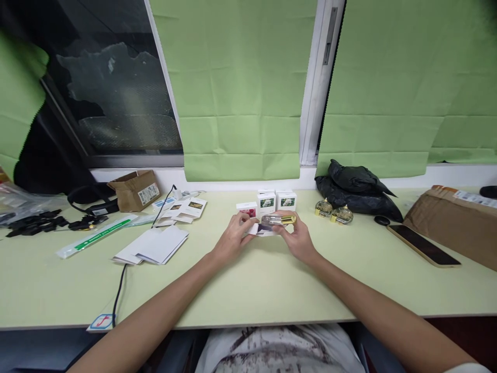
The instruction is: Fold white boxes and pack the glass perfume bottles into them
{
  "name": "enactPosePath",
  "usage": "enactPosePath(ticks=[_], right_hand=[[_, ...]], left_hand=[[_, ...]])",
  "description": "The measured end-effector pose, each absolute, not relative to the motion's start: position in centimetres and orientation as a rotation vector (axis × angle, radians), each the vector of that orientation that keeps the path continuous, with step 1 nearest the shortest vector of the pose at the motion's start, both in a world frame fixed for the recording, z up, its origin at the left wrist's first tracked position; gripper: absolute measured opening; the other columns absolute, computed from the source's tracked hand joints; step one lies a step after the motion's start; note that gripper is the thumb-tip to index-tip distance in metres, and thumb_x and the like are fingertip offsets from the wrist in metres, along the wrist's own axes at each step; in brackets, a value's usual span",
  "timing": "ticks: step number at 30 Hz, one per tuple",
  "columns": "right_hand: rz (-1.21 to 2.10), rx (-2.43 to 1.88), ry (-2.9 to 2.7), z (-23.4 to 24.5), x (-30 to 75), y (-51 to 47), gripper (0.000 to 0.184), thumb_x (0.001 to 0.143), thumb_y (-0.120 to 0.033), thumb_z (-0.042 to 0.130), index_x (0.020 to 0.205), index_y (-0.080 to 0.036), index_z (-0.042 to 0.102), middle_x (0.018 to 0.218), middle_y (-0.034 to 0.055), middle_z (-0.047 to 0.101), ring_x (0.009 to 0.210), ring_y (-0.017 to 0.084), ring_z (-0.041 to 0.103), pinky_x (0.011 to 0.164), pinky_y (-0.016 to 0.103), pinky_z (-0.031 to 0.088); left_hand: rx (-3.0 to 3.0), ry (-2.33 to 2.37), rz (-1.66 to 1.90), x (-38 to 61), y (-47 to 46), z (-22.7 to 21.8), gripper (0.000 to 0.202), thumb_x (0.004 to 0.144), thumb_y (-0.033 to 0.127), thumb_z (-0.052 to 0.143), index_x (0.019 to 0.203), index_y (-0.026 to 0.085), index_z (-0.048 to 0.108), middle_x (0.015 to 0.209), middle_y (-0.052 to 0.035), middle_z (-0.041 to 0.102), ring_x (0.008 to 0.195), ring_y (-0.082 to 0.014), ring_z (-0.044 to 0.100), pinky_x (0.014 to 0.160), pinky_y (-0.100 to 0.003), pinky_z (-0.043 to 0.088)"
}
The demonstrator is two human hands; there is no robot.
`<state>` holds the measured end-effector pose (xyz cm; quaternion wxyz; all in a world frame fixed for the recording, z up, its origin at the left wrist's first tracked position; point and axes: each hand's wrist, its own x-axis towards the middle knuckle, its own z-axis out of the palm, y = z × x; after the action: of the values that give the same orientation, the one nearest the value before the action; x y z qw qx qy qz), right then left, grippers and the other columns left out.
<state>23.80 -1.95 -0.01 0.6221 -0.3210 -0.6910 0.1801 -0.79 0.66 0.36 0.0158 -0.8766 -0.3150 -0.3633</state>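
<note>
Both my hands meet over the pale green desk (248, 290), near its far middle. My right hand (297, 238) is closed round a small clear glass bottle with a gold cap (277, 219), held on its side. My left hand (233, 238) pinches a small white box or card (254, 228) just left of the bottle. Right behind my hands stand three small white boxes with pictures (272, 201). Two round gold-capped bottles (334, 211) sit to the right of them.
A black plastic bag (355, 189) lies at the back right, with a phone (423, 244) and a brown parcel (454, 220) beside it. To the left are flat white cards (153, 246), small picture cards (182, 208), a cardboard box (135, 189), a black cable (120, 282) and black clips (39, 221).
</note>
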Motion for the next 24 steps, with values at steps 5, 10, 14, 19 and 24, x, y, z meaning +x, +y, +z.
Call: enactPosePath(ticks=[5,10,14,19,24], right_hand=[[0.256,-0.676,-1.792,0.5,23.6,-2.8,0.029,0.099,-0.036,0.071,0.128,-0.033,0.066,0.125,0.0043,0.075,0.119,0.028,0.066,0.105,0.05,0.048],[0.226,-0.687,-1.821,0.7,23.7,-3.0,0.031,0.099,-0.031,0.071,0.129,-0.032,0.064,0.124,0.0039,0.074,0.118,0.028,0.066,0.102,0.049,0.048],[0.195,-0.678,-1.875,0.7,23.9,-3.1,0.032,0.1,-0.028,0.068,0.131,-0.031,0.062,0.124,0.0049,0.073,0.116,0.028,0.065,0.102,0.049,0.048],[0.157,-0.709,-1.92,0.9,24.1,-3.3,0.033,0.101,-0.031,0.064,0.133,-0.032,0.063,0.127,0.0082,0.068,0.121,0.03,0.06,0.104,0.051,0.049],[0.15,-0.741,-1.978,1.1,24.2,-3.3,0.032,0.102,-0.035,0.062,0.134,-0.034,0.062,0.124,0.0066,0.07,0.114,0.031,0.061,0.1,0.052,0.049]], left_hand=[[-2.689,-0.995,-1.271,-1.2,1.0,0.2,0.047,0.098,0.011,0.062,0.14,0.031,0.056,0.131,-0.0093,0.053,0.131,-0.0284,0.053,0.11,-0.049,0.05],[-2.668,-0.975,-1.296,-1.3,1.2,0.0,0.051,0.096,0.007,0.061,0.14,0.032,0.055,0.131,-0.0086,0.052,0.131,-0.027,0.054,0.11,-0.048,0.051],[-2.661,-0.961,-1.291,-1.3,1.2,-0.1,0.051,0.095,0.006,0.061,0.139,0.032,0.056,0.129,-0.008,0.053,0.131,-0.0271,0.054,0.109,-0.048,0.052],[-2.67,-0.962,-1.307,-1.3,1.2,-0.2,0.052,0.094,0.004,0.06,0.139,0.03,0.055,0.131,-0.009,0.053,0.134,-0.0281,0.052,0.111,-0.05,0.051],[-2.702,-0.938,-1.315,-1.4,1.3,-0.3,0.046,0.097,0.007,0.06,0.137,0.029,0.056,0.133,-0.0091,0.057,0.133,-0.0275,0.052,0.112,-0.051,0.049]])
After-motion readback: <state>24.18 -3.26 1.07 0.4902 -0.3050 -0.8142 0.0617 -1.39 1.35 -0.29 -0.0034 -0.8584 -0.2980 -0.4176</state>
